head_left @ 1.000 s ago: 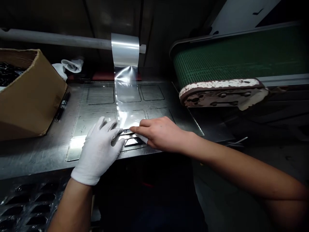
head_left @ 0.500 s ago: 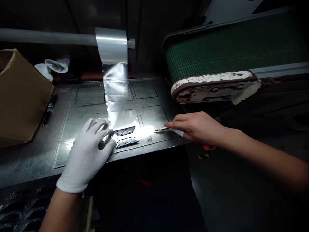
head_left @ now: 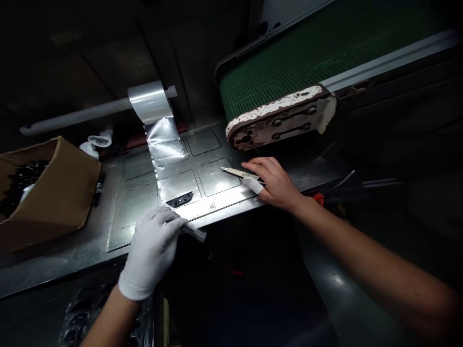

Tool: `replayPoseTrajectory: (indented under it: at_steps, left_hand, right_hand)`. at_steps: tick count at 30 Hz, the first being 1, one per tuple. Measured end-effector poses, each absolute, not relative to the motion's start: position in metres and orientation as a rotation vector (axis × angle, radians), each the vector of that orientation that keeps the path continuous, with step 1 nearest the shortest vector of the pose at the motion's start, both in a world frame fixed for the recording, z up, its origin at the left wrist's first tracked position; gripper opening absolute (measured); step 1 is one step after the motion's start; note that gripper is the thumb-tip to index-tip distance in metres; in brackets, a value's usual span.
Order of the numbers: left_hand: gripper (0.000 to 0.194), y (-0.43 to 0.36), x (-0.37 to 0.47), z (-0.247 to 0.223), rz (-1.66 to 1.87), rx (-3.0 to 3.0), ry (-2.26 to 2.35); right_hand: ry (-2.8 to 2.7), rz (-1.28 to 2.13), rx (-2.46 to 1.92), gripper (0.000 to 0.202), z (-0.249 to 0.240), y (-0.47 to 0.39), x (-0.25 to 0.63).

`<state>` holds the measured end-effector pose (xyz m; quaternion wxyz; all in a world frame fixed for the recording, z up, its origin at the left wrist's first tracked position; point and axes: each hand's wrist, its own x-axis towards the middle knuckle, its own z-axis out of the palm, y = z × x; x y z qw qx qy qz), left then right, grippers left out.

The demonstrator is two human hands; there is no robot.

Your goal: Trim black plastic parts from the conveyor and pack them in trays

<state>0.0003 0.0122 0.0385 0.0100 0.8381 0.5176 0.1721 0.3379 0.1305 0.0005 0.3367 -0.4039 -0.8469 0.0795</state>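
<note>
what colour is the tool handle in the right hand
The tool handle is off-white with dark lettering; head view.

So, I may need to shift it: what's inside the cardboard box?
In the cardboard box, a heap of dark pieces shows, with something pale too unclear to name. The box's walls and the top pieces cover whatever lies deeper.

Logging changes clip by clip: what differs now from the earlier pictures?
The gloved left hand has moved off the dark part and taken up the shiny piece that lay beside it, bringing it to the near table edge. The right hand, holding the knife, has drawn back rightward. The dark part stays near the plate's front edge; the film strip still runs from its roll.
</note>
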Motion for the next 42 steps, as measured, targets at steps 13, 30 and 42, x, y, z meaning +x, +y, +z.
replayPoseTrajectory:
  at_steps: [13,30,42]
  left_hand:
    - [0.052,-0.144,0.067,-0.043,1.230,1.415,1.994]
    - [0.029,-0.149,-0.181,-0.155,0.788,0.517,2.522]
    - [0.039,-0.162,-0.179,-0.176,0.269,0.932,2.957]
  right_hand:
    - [-1.525,2.230,-1.024,0.030,-0.078,-0.063,0.241]
    - [-2.481,1.709,-0.985,0.038,-0.134,-0.046,0.219]
    - [-2.444,1.577,-1.281,0.042,-0.156,-0.035,0.260]
